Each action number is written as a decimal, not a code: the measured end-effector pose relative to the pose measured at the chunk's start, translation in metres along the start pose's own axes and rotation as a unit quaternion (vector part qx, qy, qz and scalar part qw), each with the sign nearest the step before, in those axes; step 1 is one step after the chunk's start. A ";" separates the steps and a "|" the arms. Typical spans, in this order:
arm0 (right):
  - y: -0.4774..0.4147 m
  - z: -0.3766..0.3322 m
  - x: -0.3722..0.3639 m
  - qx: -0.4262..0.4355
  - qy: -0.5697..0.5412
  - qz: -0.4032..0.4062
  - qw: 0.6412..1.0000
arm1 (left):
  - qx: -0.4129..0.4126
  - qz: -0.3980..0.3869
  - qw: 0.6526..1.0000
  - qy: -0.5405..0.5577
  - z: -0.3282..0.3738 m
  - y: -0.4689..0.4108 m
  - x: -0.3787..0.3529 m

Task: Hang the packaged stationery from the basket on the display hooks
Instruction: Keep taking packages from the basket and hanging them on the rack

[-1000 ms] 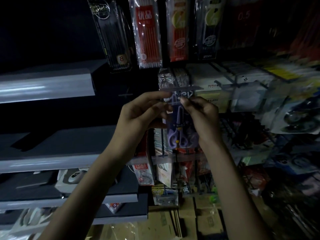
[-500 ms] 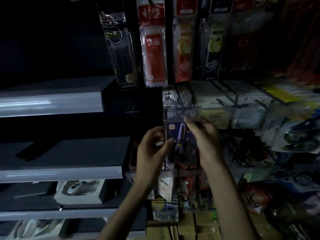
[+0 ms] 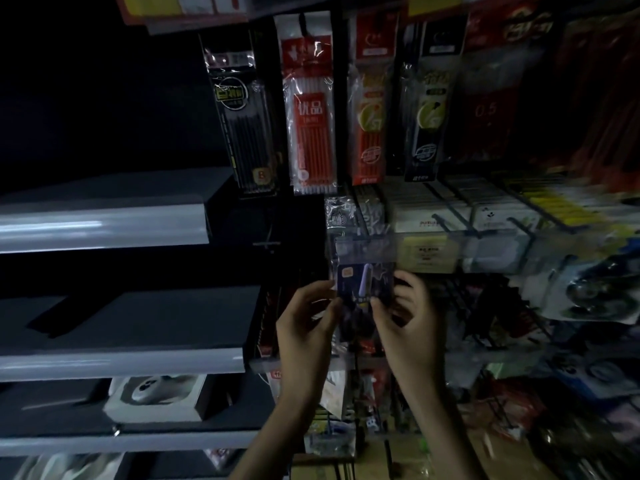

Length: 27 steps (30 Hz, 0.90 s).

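Note:
A dark blue blister pack with purple scissors (image 3: 365,282) hangs in front of the display rack, under a clear price rail (image 3: 363,249). My left hand (image 3: 308,327) pinches the pack's left edge. On the other side, my right hand (image 3: 407,323) holds its lower right edge with thumb and fingers. The pack's top disappears behind the rail, so the hook it hangs on is hidden. The basket is out of view.
Packs of pen refills (image 3: 313,123) hang on hooks above. Boxed stationery (image 3: 429,216) and several bare wire hooks (image 3: 464,299) fill the right side. Grey shelves (image 3: 104,230) run along the left, one with a white boxed item (image 3: 156,396).
The view has tilted up. Both hands slid down from the pack's top to its middle and lower edges while the pack stayed at the rail.

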State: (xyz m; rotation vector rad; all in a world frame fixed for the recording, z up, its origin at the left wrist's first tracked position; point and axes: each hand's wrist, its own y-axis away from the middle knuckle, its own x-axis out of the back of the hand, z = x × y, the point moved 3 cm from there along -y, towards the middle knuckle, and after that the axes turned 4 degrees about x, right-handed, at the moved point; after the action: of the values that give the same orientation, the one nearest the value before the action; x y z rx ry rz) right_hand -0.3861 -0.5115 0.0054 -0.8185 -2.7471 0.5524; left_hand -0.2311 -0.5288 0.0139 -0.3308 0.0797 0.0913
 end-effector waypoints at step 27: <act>-0.047 -0.006 -0.029 0.050 0.172 0.057 0.982 | 0.016 0.111 0.994 0.012 -0.025 -0.053 -0.027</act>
State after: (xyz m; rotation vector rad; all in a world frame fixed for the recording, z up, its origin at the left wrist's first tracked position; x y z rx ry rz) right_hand -0.3836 -0.5625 0.0272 -0.9519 -2.3521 0.5119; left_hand -0.2538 -0.5892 0.0098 -0.2911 0.1423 0.3054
